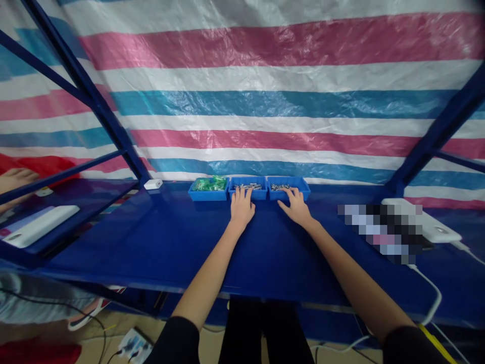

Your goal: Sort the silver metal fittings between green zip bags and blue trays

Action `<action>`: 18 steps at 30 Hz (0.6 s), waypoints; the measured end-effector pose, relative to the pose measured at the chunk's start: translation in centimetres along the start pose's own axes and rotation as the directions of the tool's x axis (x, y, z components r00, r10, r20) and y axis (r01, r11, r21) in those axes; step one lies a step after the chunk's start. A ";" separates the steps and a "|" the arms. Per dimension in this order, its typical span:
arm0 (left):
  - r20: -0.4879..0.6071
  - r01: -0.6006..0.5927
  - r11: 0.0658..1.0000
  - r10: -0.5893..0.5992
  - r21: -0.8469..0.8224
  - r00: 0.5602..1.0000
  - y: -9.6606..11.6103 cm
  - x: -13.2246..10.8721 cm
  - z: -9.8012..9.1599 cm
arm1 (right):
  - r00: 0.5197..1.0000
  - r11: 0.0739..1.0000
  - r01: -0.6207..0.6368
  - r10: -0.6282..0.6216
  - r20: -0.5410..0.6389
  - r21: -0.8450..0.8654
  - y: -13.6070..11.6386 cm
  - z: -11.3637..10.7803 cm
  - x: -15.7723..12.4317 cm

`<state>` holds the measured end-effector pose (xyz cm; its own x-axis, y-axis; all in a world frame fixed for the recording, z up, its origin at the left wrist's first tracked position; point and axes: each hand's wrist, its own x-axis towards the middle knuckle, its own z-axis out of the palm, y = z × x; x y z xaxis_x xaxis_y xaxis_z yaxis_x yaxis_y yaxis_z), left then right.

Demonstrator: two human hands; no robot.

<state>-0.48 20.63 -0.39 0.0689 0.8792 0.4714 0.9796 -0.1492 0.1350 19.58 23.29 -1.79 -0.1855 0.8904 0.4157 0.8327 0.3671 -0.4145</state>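
Sitting leftmost is a bin (208,196) of green bits (210,184). The left hand (242,206) is at the middle bin (260,194) of metal pins (256,186), the right hand (298,208) at the right bin (306,191) of metal bits (278,187); both loosely spread. Nothing looks taken out.

No legible text or numbers.

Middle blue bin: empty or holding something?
Not empty: metallic pieces show inside the bin, beside the left hand. Can't tell how full.
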 end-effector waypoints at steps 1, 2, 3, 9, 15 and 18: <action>0.011 0.001 1.000 -0.001 -0.002 1.000 -0.1 0.0 0.1 | 1.000 1.000 0.005 -0.005 0.004 0.008 0.1 0.1 0.1; 0.019 0.003 1.000 -0.003 -0.006 1.000 -0.1 0.0 0.1 | 1.000 1.000 0.011 -0.011 0.010 0.012 0.3 0.1 0.2; 0.025 0.006 1.000 -0.006 -0.011 1.000 -0.1 -0.1 0.2 | 1.000 1.000 0.015 -0.015 0.016 0.012 0.4 0.2 0.3; 0.015 0.027 0.997 -0.026 -0.066 1.000 0.5 -0.7 -0.7 | 1.000 1.000 0.008 -0.008 -0.004 0.026 -0.7 -0.6 0.0; 0.155 -0.097 0.978 0.127 -0.186 0.980 3.4 -2.4 -2.0 | 0.995 0.972 0.094 -0.082 -0.064 0.217 -6.3 -2.2 -1.9; 0.260 -0.189 0.937 0.269 -0.293 0.928 5.0 -3.0 -1.1 | 0.973 0.954 0.229 -0.232 -0.010 0.192 -8.3 -2.3 -3.0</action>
<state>4.03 16.73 -0.12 0.3761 0.8931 0.2470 0.8497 -0.4387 0.2925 14.37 16.98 2.28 -0.3681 0.7781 0.5089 0.6517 0.6063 -0.4557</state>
